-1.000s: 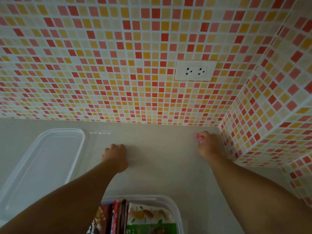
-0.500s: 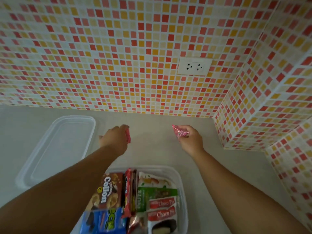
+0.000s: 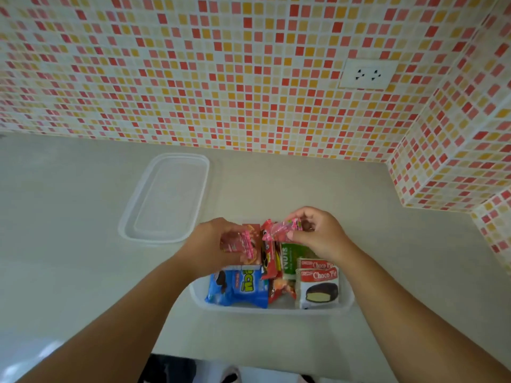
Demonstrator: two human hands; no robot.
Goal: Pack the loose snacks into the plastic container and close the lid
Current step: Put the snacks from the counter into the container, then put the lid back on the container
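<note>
Looking down from head height, a pale, smooth counter (image 3: 83,272) is seen, set into a corner of walls covered in small red, orange, yellow and white mosaic tiles (image 3: 193,78). A white double socket (image 3: 365,74) is fixed to the back wall, toward the right-hand corner. A clear lid (image 3: 166,197) is laid flat on the counter, near the back wall and just left of the hands.

A clear plastic container (image 3: 272,309) is placed near the front edge of the counter, its lid off. It is packed with snacks: a blue biscuit pack (image 3: 240,288) at the front left, two Choco Pie packets (image 3: 318,286) at the front right, a green nut packet (image 3: 289,258) behind them, and red packs (image 3: 269,261) between.

Both hands are held over the far end of the container, partly hiding its back rim. A small pink wrapped snack (image 3: 240,244) is gripped in the curled fingers of the left hand (image 3: 213,244). A second pink wrapped snack (image 3: 279,230) is pinched between thumb and fingers of the right hand (image 3: 318,233), just above the packed snacks.
</note>
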